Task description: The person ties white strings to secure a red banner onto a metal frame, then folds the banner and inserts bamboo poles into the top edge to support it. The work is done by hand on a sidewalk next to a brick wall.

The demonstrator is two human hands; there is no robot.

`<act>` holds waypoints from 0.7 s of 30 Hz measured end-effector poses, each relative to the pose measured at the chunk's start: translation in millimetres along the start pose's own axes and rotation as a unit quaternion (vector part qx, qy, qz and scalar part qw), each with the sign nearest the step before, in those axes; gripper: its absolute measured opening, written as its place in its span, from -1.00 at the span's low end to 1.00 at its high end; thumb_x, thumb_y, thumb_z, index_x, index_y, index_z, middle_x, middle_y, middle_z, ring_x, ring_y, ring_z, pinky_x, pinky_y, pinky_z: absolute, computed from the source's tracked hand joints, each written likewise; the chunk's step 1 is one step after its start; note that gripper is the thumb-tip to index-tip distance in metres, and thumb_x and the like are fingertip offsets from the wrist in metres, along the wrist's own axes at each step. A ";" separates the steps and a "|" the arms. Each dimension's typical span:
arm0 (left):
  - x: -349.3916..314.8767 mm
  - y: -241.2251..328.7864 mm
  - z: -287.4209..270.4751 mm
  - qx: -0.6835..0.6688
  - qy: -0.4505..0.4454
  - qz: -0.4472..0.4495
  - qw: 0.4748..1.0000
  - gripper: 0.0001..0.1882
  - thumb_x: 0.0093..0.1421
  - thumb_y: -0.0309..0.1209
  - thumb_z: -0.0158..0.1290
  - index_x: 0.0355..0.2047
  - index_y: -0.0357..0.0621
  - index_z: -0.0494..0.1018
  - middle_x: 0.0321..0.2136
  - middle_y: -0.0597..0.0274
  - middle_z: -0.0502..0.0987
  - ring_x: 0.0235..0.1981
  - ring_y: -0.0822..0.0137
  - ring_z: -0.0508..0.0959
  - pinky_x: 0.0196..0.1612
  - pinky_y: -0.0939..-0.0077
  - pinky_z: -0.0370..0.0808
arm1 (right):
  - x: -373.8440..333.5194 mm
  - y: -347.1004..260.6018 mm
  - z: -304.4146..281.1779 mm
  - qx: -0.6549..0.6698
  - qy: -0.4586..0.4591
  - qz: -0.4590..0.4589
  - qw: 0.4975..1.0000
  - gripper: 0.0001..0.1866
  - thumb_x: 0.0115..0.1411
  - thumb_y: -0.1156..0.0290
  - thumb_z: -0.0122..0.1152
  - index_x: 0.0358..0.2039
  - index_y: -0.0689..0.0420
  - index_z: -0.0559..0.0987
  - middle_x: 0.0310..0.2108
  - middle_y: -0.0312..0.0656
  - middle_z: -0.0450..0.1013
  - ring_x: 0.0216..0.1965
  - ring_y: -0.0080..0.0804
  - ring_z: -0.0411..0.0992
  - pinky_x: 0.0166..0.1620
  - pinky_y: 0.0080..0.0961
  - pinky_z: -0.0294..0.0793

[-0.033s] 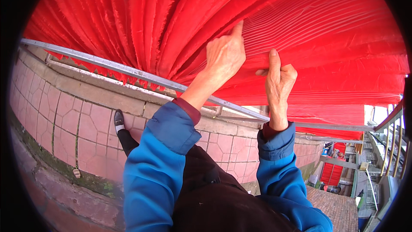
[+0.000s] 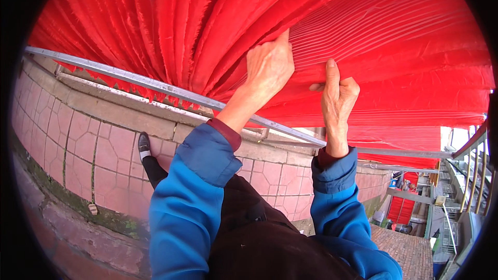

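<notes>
A wide spread of red cloth [image 2: 415, 75] fills the upper view, gathered in folds with frayed edges on the left and marked with fine pale lines on the right. My left hand [image 2: 270, 65] is on a gathered fold, its fingers curled and its index finger reaching away into the cloth. Part of that fingertip is hidden by the fold. To its right, my right hand [image 2: 340, 96] is at the striped part of the cloth, thumb raised and fingers bent. The cloth at its fingers is only partly visible.
A metal rail [image 2: 171, 91] runs below the cloth, between it and my body. Pink paving tiles [image 2: 114, 148] and a dark shoe [image 2: 143, 141] lie beneath. Metal railings [image 2: 474, 176] stand at the right, with another red cloth [image 2: 402, 207] beyond.
My left hand has shifted slightly down and to the left, and less of its index finger shows above the fold. My right hand stays almost where it was.
</notes>
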State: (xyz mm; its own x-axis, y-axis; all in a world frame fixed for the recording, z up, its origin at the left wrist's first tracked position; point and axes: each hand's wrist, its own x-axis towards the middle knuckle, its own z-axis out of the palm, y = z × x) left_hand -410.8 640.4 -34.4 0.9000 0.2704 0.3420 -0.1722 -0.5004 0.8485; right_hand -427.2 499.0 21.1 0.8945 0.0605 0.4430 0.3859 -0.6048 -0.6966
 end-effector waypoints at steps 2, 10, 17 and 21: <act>-0.4 -5.8 -5.1 0.008 0.022 -0.003 1.000 -0.47 0.22 -0.37 -0.06 0.20 -0.23 0.22 -0.63 -0.19 0.50 -0.52 -0.16 0.55 -0.37 -0.04 0.45 | 0.6 1.9 0.3 0.006 0.007 0.003 1.000 -0.51 0.29 0.28 0.14 -0.76 0.24 0.43 -0.81 -0.28 0.30 -0.73 -0.52 0.43 -0.67 -0.62 0.34; 6.7 -24.3 -24.1 0.046 0.048 0.007 0.998 -0.48 0.20 -0.39 -0.04 0.19 -0.17 0.25 -0.59 -0.22 0.51 -0.49 -0.19 0.55 -0.35 -0.06 0.44 | 2.0 4.6 -2.3 0.050 0.038 0.005 0.998 -0.49 0.29 0.31 0.15 -0.79 0.24 0.38 -0.85 -0.27 0.26 -0.74 -0.51 0.44 -0.71 -0.63 0.26; 10.6 -36.2 -30.5 0.048 0.088 0.051 0.994 -0.49 0.19 -0.42 -0.05 0.19 -0.12 0.26 -0.61 -0.20 0.50 -0.51 -0.18 0.54 -0.36 -0.03 0.44 | 4.2 6.9 -10.4 0.049 0.044 0.002 0.998 -0.55 0.30 0.31 0.13 -0.71 0.26 0.47 -0.79 -0.28 0.32 -0.73 -0.55 0.41 -0.68 -0.63 0.38; 8.5 -38.4 -25.2 0.021 0.077 0.056 0.995 -0.45 0.20 -0.42 -0.04 0.22 -0.11 0.21 -0.64 -0.18 0.48 -0.54 -0.16 0.53 -0.39 -0.02 0.43 | 3.8 9.0 -5.7 0.051 0.042 -0.003 0.998 -0.50 0.29 0.30 0.15 -0.78 0.23 0.41 -0.84 -0.28 0.29 -0.74 -0.55 0.42 -0.71 -0.64 0.28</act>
State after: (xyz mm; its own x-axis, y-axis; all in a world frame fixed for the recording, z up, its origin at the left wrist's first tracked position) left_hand -406.6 682.6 -53.9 0.8040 0.3317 0.4935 -0.2476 -0.5679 0.7850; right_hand -421.5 489.3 19.8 0.8713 -0.0057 0.4908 0.4163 -0.5210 -0.7451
